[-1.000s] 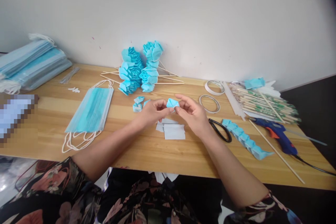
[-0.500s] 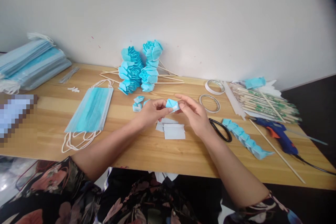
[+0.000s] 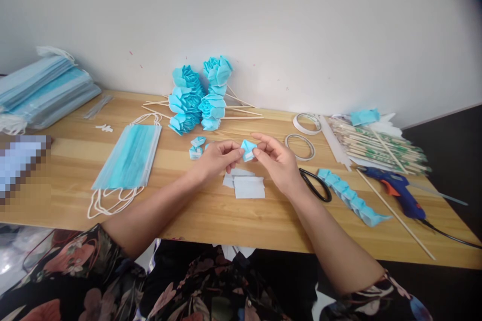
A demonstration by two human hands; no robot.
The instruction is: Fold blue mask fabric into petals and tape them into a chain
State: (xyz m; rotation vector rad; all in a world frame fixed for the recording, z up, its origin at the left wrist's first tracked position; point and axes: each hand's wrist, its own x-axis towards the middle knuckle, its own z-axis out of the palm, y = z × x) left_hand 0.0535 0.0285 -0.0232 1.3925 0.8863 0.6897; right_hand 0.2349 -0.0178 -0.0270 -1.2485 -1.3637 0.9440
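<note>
Between my two hands is a small folded piece of blue mask fabric (image 3: pixel 248 151) with a pale strip along its lower edge. My left hand (image 3: pixel 220 157) pinches its left side between thumb and fingers. On its right side, my right hand (image 3: pixel 276 159) grips with the thumb in front and the fingers behind. Pale rectangular fabric pieces (image 3: pixel 250 187) lie on the table just below my hands. Left of my left hand sit several other small folded blue pieces (image 3: pixel 196 152), one partly hidden by that hand.
Blue fabric flowers (image 3: pixel 186 100) on sticks lie at the back. Face masks (image 3: pixel 128 155) rest at left, near a larger mask stack (image 3: pixel 48 93). Rightward are tape rolls (image 3: pixel 299 147), black scissor handles (image 3: pixel 315 185), a blue fabric strip (image 3: pixel 352 198), a glue gun (image 3: pixel 404 193) and bundled sticks (image 3: pixel 380 146).
The folded blue fabric piece has turned between my fingers, with its point now facing up. My hands stay in nearly the same place, and the camera view has shifted slightly.
</note>
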